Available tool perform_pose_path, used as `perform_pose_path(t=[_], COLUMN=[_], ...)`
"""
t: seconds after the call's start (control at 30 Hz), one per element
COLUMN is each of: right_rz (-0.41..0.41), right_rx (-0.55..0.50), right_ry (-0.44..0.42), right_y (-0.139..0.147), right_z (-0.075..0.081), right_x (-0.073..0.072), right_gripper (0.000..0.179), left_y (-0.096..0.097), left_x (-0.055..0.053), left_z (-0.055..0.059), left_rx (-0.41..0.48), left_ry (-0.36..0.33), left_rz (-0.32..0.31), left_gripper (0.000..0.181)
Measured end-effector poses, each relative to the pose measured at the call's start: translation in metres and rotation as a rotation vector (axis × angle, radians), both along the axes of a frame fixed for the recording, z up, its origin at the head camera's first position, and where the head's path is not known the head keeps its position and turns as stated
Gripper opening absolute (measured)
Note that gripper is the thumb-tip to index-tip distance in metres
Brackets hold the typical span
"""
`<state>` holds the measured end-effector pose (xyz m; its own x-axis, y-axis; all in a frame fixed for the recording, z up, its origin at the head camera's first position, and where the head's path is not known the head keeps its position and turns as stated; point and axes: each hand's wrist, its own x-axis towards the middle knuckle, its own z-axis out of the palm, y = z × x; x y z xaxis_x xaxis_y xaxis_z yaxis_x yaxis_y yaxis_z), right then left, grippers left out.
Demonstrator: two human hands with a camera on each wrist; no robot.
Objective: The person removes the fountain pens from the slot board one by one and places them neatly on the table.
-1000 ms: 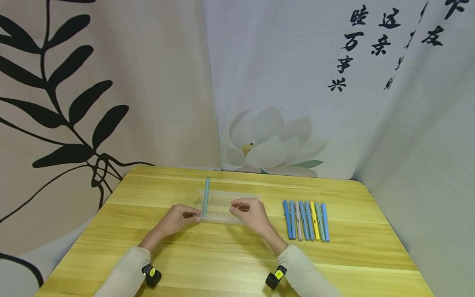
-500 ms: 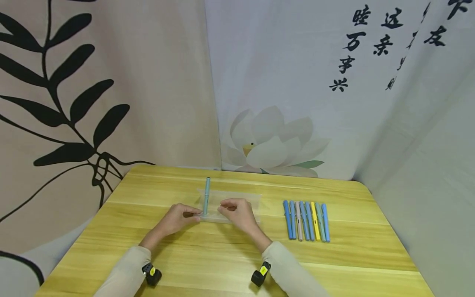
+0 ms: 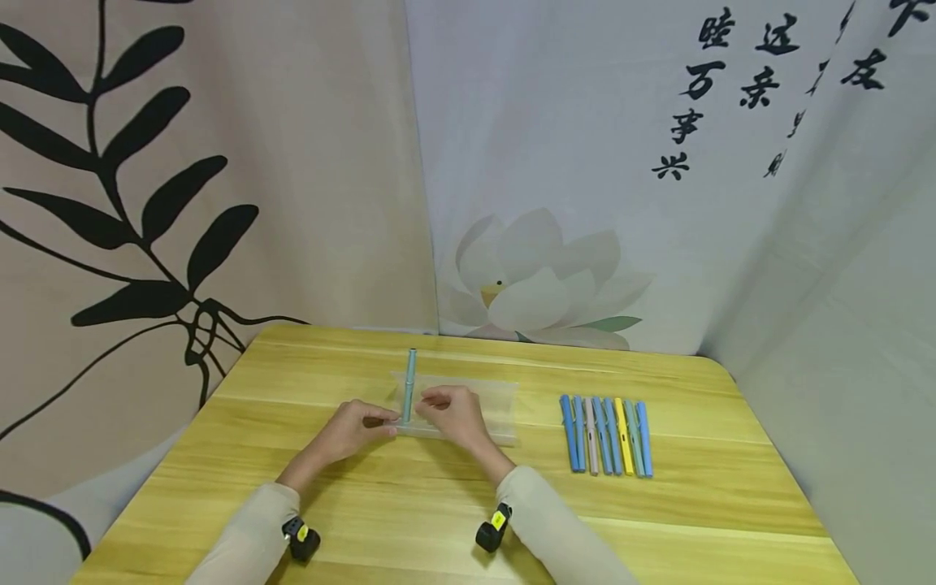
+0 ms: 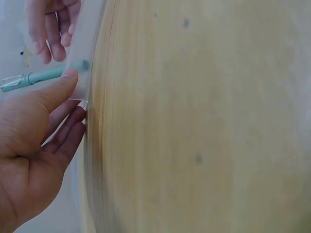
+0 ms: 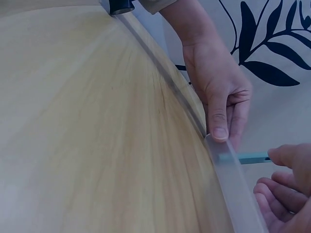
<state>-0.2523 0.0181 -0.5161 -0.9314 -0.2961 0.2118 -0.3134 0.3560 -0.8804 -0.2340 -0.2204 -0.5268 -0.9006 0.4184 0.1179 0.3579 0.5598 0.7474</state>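
Observation:
A clear plastic pen stand (image 3: 499, 406) rests on the table, its front strip (image 5: 227, 182) showing pale in the right wrist view. One teal pen (image 3: 409, 380) stands nearly upright in it near the left end. My left hand (image 3: 353, 431) pinches that end of the stand, thumb on one face and fingers on the other. Just right of the pen hovers my right hand (image 3: 455, 416), with loosely bent fingers and nothing held. In the left wrist view the fingers of the right hand (image 4: 53, 29) are apart from the pen.
To the right, several pens lie side by side: blue ones, a greyish-pink pen (image 3: 591, 436), a yellow pen (image 3: 624, 436) and a teal pen (image 3: 632, 437). The wooden table (image 3: 409, 520) ends at a printed curtain (image 3: 329, 203) behind. Black cameras sit on both wrists.
My right hand has moved left along the stand, toward the upright pen. The left hand keeps its hold on the stand's end, and the row of pens lies as before.

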Motion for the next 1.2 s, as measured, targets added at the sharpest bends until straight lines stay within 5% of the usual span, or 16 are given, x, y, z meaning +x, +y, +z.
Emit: perform_pose_path(t=[1.2], right_rz=[-0.012], right_rx=[0.025], right_ry=[-0.029], right_y=[-0.023], right_z=[-0.006], right_x=[-0.005], right_gripper=[0.014], left_y=[-0.001], left_x=[-0.001], left_z=[0.001], left_rx=[0.003], left_ry=[-0.035], left_rz=[0.008], left_gripper=[0.030])
